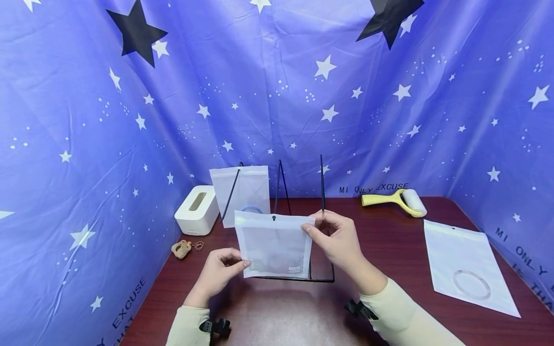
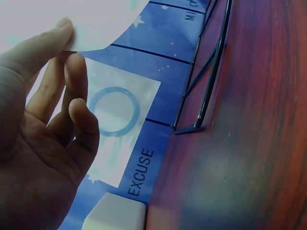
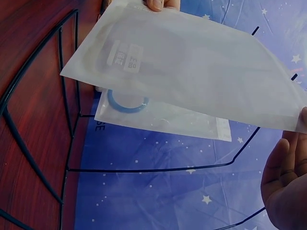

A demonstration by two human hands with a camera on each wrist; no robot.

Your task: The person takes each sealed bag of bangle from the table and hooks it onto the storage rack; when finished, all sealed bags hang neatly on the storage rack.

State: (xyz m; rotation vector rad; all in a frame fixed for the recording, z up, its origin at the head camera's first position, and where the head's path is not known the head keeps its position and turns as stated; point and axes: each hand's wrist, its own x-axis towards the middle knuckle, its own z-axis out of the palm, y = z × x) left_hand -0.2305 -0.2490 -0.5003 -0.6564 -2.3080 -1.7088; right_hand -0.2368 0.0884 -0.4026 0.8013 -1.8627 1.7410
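Note:
A white translucent zip bag (image 1: 277, 245) with a small label near its lower right corner hangs upright between both hands. My left hand (image 1: 220, 271) pinches its lower left edge between thumb and fingers. At the upper right corner, my right hand (image 1: 342, 240) grips the bag. Just behind stands a black wire rack (image 1: 322, 185) with upright prongs. The bag's top hole lines up with the middle prong; whether the prong passes through it I cannot tell. Another zip bag (image 1: 225, 187) hangs on the rack's left prong, and a blue ring (image 2: 137, 112) shows inside it.
To the left are a white tissue box (image 1: 196, 218) and a small tan bundle (image 1: 181, 248) with a cord. A yellow-handled lint roller (image 1: 391, 198) lies at the back right. Another zip bag (image 1: 459, 250) with a pale ring lies flat on the dark red table (image 1: 389, 259).

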